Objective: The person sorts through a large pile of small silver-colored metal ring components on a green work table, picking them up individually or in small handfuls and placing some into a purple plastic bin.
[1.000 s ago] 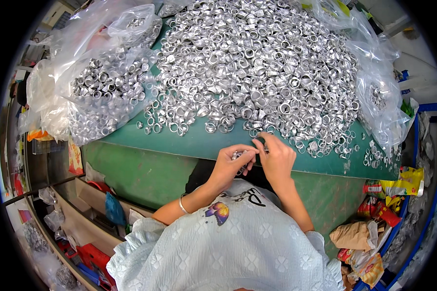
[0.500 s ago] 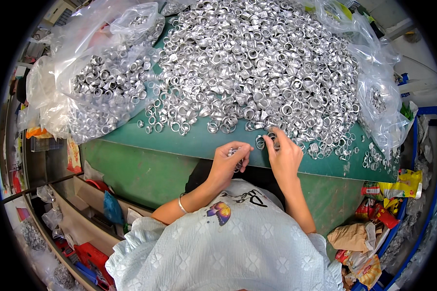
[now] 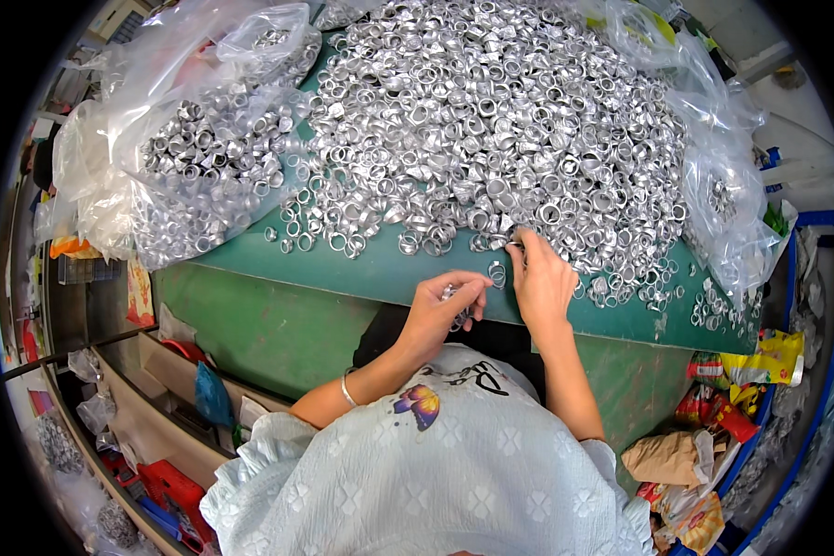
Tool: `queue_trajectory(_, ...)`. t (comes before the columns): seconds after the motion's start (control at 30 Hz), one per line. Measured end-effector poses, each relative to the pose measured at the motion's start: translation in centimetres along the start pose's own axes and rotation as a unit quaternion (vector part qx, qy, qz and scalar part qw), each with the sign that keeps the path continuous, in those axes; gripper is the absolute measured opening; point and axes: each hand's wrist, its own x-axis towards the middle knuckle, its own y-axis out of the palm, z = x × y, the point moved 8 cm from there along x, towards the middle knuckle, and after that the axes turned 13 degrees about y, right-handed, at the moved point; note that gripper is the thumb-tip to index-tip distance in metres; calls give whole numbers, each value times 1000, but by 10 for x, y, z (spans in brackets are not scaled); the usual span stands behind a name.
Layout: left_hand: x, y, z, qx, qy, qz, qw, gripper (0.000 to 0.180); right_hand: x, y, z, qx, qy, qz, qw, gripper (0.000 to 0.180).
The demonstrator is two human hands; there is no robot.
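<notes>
Head camera view: a person sits at a green desk [image 3: 380, 273] heaped with silver metal rings [image 3: 491, 120]. Right hand [image 3: 539, 283] pinches one ring [image 3: 498, 274] at the heap's near edge. Left hand [image 3: 440, 310], just beside it, is curled closed around several small rings. Clear plastic bag [image 3: 185, 157] of rings lies left of the heap.

Along the near edge of our green bench [image 3: 361, 269] we have a bare strip to pass through. Behind it the heap of silver rings [image 3: 491, 120] fills the middle to the far edge, and clear bags [image 3: 185, 157] block the left corner.
</notes>
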Motion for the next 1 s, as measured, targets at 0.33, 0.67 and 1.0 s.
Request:
queue_trajectory(0.33, 0, -3, 5, 15, -12, -5, 1000, 16, -7, -9, -6, 39, 15, -19, 999, 11)
queue_trajectory(0.67, -1, 3, -4, 11, 10, 4, 1000, 15, 1, -10, -15, 102, 34, 29, 994, 8)
queue_trajectory(1.0, 4, 22, -27, 108, 73, 86, 988, 30, -59, 35, -7, 656, 354, 408, 527, 2)
